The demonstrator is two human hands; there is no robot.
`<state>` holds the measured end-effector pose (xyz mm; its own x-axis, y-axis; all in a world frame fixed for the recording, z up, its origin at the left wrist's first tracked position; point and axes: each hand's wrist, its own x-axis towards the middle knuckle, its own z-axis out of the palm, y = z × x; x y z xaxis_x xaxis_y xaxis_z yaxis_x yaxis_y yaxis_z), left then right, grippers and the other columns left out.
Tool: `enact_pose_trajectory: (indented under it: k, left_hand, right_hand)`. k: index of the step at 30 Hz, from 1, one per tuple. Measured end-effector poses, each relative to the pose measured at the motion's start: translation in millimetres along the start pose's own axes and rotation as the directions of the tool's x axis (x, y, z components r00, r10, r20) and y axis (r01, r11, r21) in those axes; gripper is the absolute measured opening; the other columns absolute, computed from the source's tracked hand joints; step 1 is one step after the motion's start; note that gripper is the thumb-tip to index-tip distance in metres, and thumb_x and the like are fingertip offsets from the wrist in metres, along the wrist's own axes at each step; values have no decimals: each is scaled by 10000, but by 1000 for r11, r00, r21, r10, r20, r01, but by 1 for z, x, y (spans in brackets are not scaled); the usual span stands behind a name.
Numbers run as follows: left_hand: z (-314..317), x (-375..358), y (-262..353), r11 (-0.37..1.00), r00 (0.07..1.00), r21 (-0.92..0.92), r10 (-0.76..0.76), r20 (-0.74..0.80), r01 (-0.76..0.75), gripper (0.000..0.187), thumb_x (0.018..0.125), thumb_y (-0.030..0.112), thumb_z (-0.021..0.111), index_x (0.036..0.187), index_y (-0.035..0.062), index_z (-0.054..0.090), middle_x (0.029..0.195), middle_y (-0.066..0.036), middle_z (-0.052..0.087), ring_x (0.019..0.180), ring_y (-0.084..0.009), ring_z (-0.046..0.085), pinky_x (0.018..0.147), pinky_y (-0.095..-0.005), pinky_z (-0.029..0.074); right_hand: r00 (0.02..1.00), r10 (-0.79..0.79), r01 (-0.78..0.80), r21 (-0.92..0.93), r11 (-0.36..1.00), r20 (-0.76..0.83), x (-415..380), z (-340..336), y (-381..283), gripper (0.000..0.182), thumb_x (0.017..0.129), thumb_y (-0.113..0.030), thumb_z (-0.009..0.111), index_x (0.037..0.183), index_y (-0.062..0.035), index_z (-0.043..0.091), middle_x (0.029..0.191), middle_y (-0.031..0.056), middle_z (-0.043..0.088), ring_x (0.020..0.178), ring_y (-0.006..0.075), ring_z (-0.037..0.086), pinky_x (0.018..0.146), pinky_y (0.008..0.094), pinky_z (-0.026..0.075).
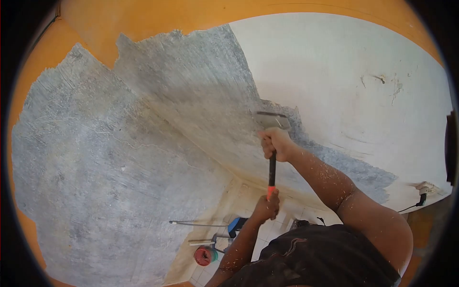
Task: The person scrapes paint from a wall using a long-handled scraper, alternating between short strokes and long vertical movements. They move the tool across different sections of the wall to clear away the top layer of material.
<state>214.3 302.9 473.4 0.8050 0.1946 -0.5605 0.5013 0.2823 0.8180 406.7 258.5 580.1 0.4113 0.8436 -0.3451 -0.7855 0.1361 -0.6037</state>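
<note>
A long-handled scraper (272,173) with a black shaft, a red section low on the handle and a wide metal blade is in both my hands. My right hand (277,143) is wrapped round the shaft just below the blade. Lower down, my left hand (266,208) grips the handle by the red section. The blade (273,120) lies against the wall, at the border between bare grey surface (201,91) and white paint (334,71). Flecks of debris cling to my right arm.
An outlet with a black plug (422,193) and cord sits at the right of the wall. On the tiled floor (258,246) are a red bucket (204,257), a blue object (235,226) and a thin rod (198,223). Orange paint (143,16) borders the grey surface.
</note>
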Motion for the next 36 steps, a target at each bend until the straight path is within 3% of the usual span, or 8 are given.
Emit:
enact_pose_trajectory:
  k: [3,12,14,18,22,32,34,36]
  left_hand:
    - [-9,-14,41,965,968,171,223,-117,-201,479,841,503,517,587,106,427,432,6,397,333,-92,381,319,-245,296]
    - [3,-2,6,999,999,-37,22,-37,-24,504,837,527,505,568,113,403,423,9,380,330,-98,377,313,-247,290]
    - [-11,-3,32,956,959,133,274,-76,-262,503,843,519,499,565,110,408,415,-2,388,323,-102,384,307,-251,292]
    - [-24,-11,42,972,977,161,188,-105,-170,498,855,497,493,556,108,408,409,-17,401,307,-107,384,300,-245,287]
    - [-7,0,-1,995,999,-94,-21,46,26,485,862,498,482,581,113,391,426,-6,382,319,-115,385,301,-254,289]
    - [-28,-3,15,957,971,168,240,-12,-235,504,851,537,465,590,113,391,432,-10,379,322,-118,372,309,-251,281]
    - [-15,-2,2,996,1000,-83,-17,9,18,509,843,547,471,590,112,391,434,-6,377,320,-115,366,310,-249,279]
    - [-20,1,9,996,999,-85,-6,41,9,514,838,552,474,588,112,388,436,-4,374,319,-111,366,309,-247,280]
  right_hand:
    - [993,-81,82,-8,997,91,-3,34,-22,393,817,-193,496,499,-176,265,449,-42,257,377,87,220,408,266,221]
    - [998,-69,69,-70,995,-5,6,6,3,387,824,-180,513,519,-181,275,442,-33,251,376,97,230,400,268,227]
    - [992,-121,124,-74,989,43,8,29,-15,404,819,-176,517,507,-182,260,442,-29,252,374,98,241,400,272,231]
    - [982,-149,146,33,989,116,6,38,-13,402,810,-177,522,510,-179,256,453,-29,241,375,93,223,397,268,223]
    - [998,-57,57,-11,998,13,18,4,10,383,819,-173,511,524,-181,266,451,-36,238,369,93,227,384,274,213]
    - [994,-106,105,24,994,28,24,22,7,416,818,-169,514,494,-172,254,461,-35,262,362,97,215,380,271,205]
    - [996,-47,45,-28,999,-72,28,12,11,414,820,-172,506,489,-169,257,447,-35,248,357,102,227,376,275,209]
    - [997,-38,41,-48,998,69,29,10,6,377,830,-181,505,527,-174,280,478,-31,251,373,103,225,402,270,223]
